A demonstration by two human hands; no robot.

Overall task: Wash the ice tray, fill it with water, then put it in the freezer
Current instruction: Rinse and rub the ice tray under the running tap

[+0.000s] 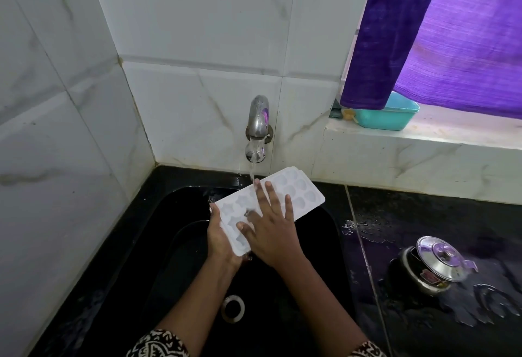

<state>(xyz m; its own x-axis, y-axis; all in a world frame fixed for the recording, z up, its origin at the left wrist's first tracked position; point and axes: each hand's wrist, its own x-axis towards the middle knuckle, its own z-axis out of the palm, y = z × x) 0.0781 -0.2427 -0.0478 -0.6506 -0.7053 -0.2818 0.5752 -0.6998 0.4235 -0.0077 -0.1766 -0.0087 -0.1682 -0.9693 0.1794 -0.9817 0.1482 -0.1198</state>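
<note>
Left hand [221, 239] grips the near end of the white ice tray [293, 190], holding it tilted over the black sink [324, 232] under the running tap [258, 119]. Right hand [271, 232] lies flat on the tray, fingers spread, rubbing its cups. I judge the tray light, thin plastic, somewhat bendy and slippery when wet, so it is best held by the end rims with both hands once filled.

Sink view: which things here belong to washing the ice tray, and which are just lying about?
In the job: ice tray, running tap, sink, left hand gripping the tray's end, right hand flat on it.
Lying about: lidded steel pot, teal tub, purple curtain.
</note>
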